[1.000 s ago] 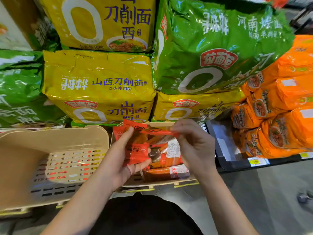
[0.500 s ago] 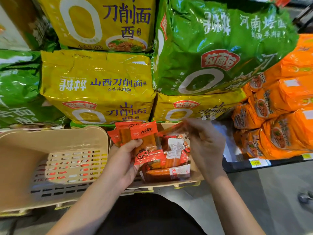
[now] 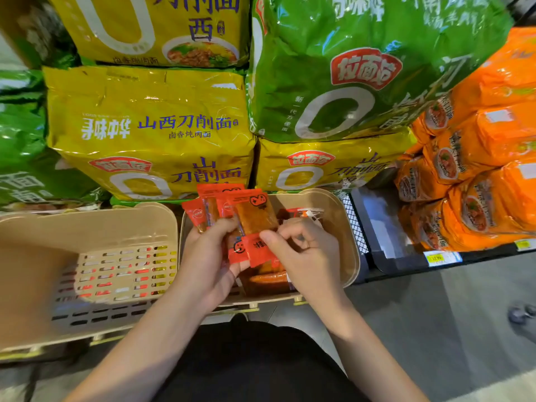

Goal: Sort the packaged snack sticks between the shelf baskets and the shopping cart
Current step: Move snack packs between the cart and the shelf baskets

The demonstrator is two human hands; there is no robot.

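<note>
Bunch of snack stick packs, red/orange wrappers w/ clear middles showing brownish-orange sticks, fanned out upright and held up over the right basket. Front one is the widest, tilted a bit, little cartoon face on its red top; its red bottom end is pinched between both hands. More packs lie flat inside that basket, one orange stick at the near side, another w/ a clear end towards the far right. Left basket is beige too, slotted bottom, just beside the right one
</note>
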